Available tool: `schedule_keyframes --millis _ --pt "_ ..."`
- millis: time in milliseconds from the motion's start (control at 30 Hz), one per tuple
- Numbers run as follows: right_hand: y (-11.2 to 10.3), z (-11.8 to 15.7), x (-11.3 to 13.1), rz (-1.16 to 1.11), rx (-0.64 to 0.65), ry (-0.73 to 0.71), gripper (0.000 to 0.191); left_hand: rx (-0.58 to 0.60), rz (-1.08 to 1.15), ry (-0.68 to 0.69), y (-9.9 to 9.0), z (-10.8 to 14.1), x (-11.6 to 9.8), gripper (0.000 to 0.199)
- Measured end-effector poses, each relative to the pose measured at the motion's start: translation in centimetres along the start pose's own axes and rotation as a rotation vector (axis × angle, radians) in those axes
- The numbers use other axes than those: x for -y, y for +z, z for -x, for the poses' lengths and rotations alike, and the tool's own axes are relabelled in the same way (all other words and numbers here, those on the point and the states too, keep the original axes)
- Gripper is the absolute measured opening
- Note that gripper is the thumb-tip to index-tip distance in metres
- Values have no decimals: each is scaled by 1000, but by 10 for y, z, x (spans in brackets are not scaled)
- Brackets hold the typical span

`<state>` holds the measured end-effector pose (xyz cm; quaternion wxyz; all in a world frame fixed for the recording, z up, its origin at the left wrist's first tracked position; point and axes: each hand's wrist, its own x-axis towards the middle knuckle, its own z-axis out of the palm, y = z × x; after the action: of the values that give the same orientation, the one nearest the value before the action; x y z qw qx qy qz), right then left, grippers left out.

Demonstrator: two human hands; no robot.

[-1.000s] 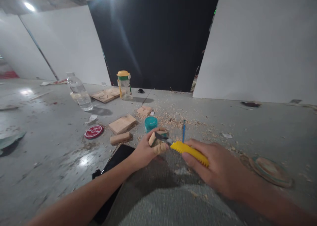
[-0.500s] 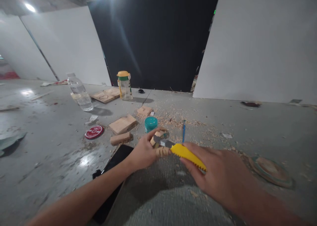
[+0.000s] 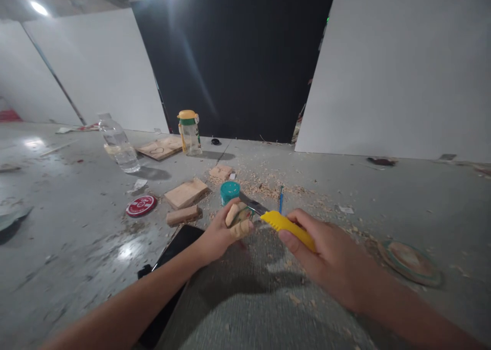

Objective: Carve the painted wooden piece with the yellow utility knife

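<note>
My left hand (image 3: 218, 237) is closed round a small piece of wood (image 3: 231, 214), which shows between thumb and forefinger. Tan tape or a bandage wraps the thumb. In my right hand (image 3: 330, 253) is a yellow utility knife (image 3: 289, 228), gripped by the handle with its blade out and pointing left. The blade reaches beyond the piece of wood, close to the left fingertips; whether it touches the wood I cannot tell. Just behind the left hand stands a teal-lidded jar (image 3: 230, 192). A thin blue tool (image 3: 281, 199) lies behind the knife.
Wood shavings (image 3: 264, 189) litter the grey surface. To the left are a wooden block (image 3: 186, 193), a narrower block (image 3: 183, 215), a red round lid (image 3: 141, 205) and a black flat device (image 3: 169, 288). Farther back stand a clear bottle (image 3: 119, 145) and a yellow-capped bottle (image 3: 190, 135). A round disc (image 3: 412, 260) lies right.
The knife blade has moved off the near face of the wood to its far right side. My left hand has turned the piece slightly. The whole view has shifted a little.
</note>
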<state>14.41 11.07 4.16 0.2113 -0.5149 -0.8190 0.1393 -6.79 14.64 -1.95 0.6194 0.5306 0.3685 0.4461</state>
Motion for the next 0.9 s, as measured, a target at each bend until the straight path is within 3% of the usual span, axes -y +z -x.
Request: schedule_keyframes --millis 100,267,400,500,633,733,900 --pt "-3 -1 0 -279 146 76 30 130 201 -3 -4 0 0 64" --pt "-11 -1 -1 -914 572 278 29 348 517 -67 -13 -2 3 59" --pt "-7 2 0 -1173 694 278 30 432 576 -112 -16 -2 6 70" --pt "1 3 4 -1202 757 274 27 435 519 -96 -15 -1 9 69" --pt "7 4 10 -1075 796 297 16 378 361 -6 -11 0 9 64" --pt "6 4 10 -1014 822 296 16 298 177 74 -8 1 7 64" --pt "-3 2 9 -877 869 326 15 293 23 105 -4 1 3 71"
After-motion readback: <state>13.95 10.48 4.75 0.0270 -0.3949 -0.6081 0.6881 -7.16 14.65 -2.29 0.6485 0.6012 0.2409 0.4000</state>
